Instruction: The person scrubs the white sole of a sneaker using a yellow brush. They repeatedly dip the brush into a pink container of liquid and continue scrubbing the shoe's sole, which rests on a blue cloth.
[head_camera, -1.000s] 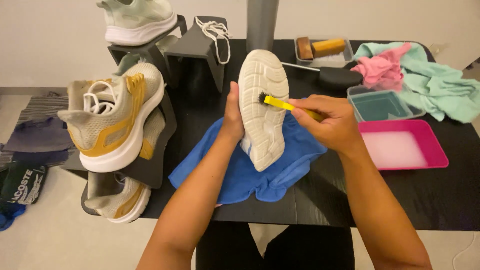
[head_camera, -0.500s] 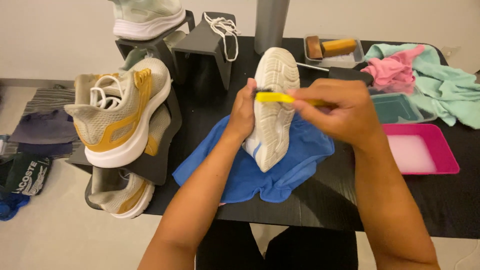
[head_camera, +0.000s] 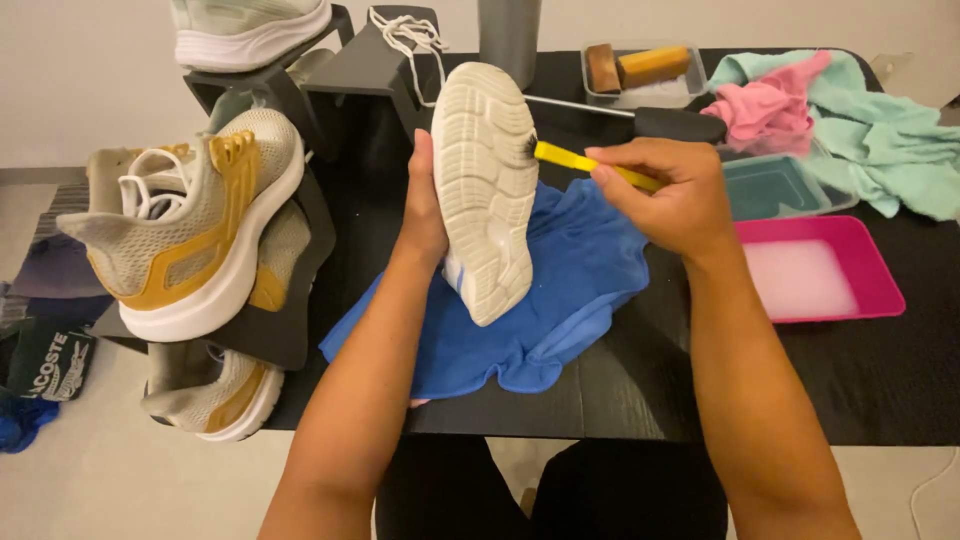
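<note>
A white-soled shoe (head_camera: 487, 190), sole up, was gripped by the left hand (head_camera: 424, 205) above a blue cloth (head_camera: 540, 300) near the tabletop's (head_camera: 820, 390) front edge; a yellow brush (head_camera: 585, 163), clasped by the right hand (head_camera: 672, 195), touched its sole.

- You get bright, even indoor light from above, with only soft shadows on the black table (head_camera: 800, 400).
- You'll see mild glare on the pink tray (head_camera: 880, 290).
- Focus is sharp at centre; frame edges bend slightly.

yellow brush (head_camera: 580, 160) shifted to sole's (head_camera: 485, 180) right edge
</note>
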